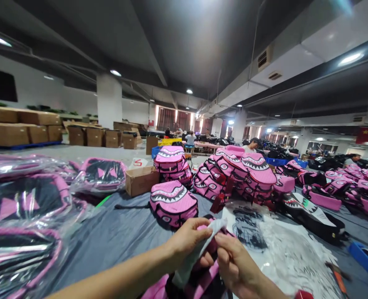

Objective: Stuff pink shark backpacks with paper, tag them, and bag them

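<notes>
My left hand (188, 238) pinches a pale, thin cloth-like piece (188, 261) between thumb and fingers, at the lower middle of the view. Just to its right, my right hand (235, 259) has its thumb and forefinger closed on the upper end of the same piece. Beneath both hands lies a pink and black bag (210, 278) with a pink strap, partly hidden by the hands. Beyond them a pink backpack (173, 203) with a printed toothed mouth rests on the grey cloth-covered table (109, 245).
Plastic-wrapped bags (24, 203) lie at left. A cardboard box (142, 180) stands near stacked pink backpacks (254, 174). Clear plastic bags (283, 245), a hammer (336, 276) and a blue tape dispenser (366, 259) are at right. A person (250, 145) is behind the stacks.
</notes>
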Tool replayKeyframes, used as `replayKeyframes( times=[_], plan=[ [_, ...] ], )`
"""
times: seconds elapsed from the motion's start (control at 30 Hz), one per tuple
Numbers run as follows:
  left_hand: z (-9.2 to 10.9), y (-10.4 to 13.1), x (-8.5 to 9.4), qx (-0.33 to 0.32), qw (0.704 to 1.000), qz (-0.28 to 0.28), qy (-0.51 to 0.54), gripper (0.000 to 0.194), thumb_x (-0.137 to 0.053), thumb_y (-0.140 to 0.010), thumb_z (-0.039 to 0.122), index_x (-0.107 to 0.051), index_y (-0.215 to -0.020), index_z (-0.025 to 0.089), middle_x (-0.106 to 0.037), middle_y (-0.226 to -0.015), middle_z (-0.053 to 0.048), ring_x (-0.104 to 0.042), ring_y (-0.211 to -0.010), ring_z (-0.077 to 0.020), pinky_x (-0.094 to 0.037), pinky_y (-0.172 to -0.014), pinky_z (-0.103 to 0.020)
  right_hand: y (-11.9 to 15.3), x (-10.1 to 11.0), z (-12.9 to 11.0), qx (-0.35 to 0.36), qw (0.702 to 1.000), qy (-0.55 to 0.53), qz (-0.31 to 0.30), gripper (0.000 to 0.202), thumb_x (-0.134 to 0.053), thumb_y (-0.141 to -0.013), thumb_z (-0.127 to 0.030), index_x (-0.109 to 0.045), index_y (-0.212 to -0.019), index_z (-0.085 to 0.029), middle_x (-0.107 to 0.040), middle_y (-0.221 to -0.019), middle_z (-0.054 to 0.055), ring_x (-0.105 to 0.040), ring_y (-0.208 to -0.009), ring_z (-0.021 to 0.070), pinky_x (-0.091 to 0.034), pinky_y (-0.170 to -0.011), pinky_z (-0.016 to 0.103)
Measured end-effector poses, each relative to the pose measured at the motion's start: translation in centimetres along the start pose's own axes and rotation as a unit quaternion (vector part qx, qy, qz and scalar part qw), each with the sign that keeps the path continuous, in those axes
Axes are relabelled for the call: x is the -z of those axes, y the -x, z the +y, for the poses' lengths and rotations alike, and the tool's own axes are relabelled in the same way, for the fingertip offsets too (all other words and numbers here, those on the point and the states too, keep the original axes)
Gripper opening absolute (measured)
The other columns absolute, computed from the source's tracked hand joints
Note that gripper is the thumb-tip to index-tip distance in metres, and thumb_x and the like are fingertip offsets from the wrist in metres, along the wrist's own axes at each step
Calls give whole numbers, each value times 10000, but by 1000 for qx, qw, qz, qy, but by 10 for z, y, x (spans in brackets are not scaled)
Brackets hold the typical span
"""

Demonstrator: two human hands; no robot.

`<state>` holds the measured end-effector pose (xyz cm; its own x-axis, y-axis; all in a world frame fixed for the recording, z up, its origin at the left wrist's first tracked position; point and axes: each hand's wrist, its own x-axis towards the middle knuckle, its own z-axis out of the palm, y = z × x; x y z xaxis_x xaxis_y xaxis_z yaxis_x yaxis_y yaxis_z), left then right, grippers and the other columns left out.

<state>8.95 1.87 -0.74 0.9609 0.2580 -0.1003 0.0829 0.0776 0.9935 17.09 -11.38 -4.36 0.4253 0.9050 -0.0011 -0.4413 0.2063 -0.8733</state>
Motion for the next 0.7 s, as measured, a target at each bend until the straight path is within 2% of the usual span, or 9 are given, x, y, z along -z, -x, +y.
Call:
replayKeyframes(
  times=[0.07,0.13,0.27,0.33,0.43,0.5,0.57,0.63,0.7],
  plan=[
    [3,2,-3,-12,1000,-2,6,675,-782,-560,647,-606,-968,139,-671,-601,-34,-621,-443,-164,-507,-433,-252,2,-8,-2,-31,997,-62,-44,522,-817,-701,-511,-425,-551,-201,-263,-321,-142,-165,-272,-1,-109,-274,129],
    [4,3,-2,-23,1000,7,15,655,-802,-568,624,-609,-964,139,-669,-647,-21,-623,-473,-146,-510,-449,-238,-4,-15,-2,-32,988,-119,-93,522,-811,-725,-469,-409,-534,-197,-269,-330,-138,-173,-281,-5,-125,-271,108],
    [6,7,9,-48,993,103,35,710,-890,-554,448,-584,-1143,198,-628,-718,50,-627,-559,-119,-461,-432,-177,-17,-29,-3,-23,968,-209,-136,345,-789,-768,-374,-542,-673,-153,-406,-425,-141,-131,-292,-34,-118,-278,72],
    [11,10,16,-10,994,107,36,650,-885,-583,434,-592,-1101,172,-626,-662,43,-600,-502,-122,-439,-404,-185,-15,-33,-5,-36,969,-213,-123,286,-783,-771,-347,-587,-759,-140,-489,-485,-125,-152,-296,-48,-101,-283,65],
    [20,12,25,61,997,45,15,457,-832,-658,457,-645,-862,94,-654,-589,-44,-579,-464,-122,-440,-419,-196,1,-30,-2,-24,987,-147,-66,352,-785,-776,-387,-633,-988,-150,-564,-511,-105,-237,-273,-26,-130,-270,86],
    [24,12,30,56,998,38,-10,400,-787,-703,456,-651,-813,97,-684,-626,-69,-607,-509,-134,-473,-467,-209,15,-25,6,15,996,-90,-22,593,-769,-797,-444,-543,-1284,-192,-606,-524,-103,-293,-256,7,-176,-261,99],
    [25,11,35,6,995,55,-88,351,-677,-796,482,-620,-780,136,-685,-633,-48,-606,-519,-138,-491,-503,-228,27,-19,20,47,998,-41,2,789,-734,-826,-503,-369,-1458,-203,-642,-540,-86,-351,-250,37,-220,-253,109],
    [21,11,39,-87,961,89,-246,346,-530,-891,472,-595,-746,165,-673,-627,-31,-604,-540,-144,-505,-553,-246,35,-15,37,46,999,10,3,826,-701,-846,-552,-325,-1468,-159,-657,-543,-60,-411,-258,61,-260,-250,119],
    [14,14,42,-188,879,121,-422,341,-423,-952,394,-645,-833,164,-705,-730,-53,-647,-658,-170,-539,-669,-281,40,-13,53,33,998,59,-4,787,-687,-853,-578,-365,-1417,-132,-656,-541,-47,-458,-276,73,-298,-260,122]
  ],
)
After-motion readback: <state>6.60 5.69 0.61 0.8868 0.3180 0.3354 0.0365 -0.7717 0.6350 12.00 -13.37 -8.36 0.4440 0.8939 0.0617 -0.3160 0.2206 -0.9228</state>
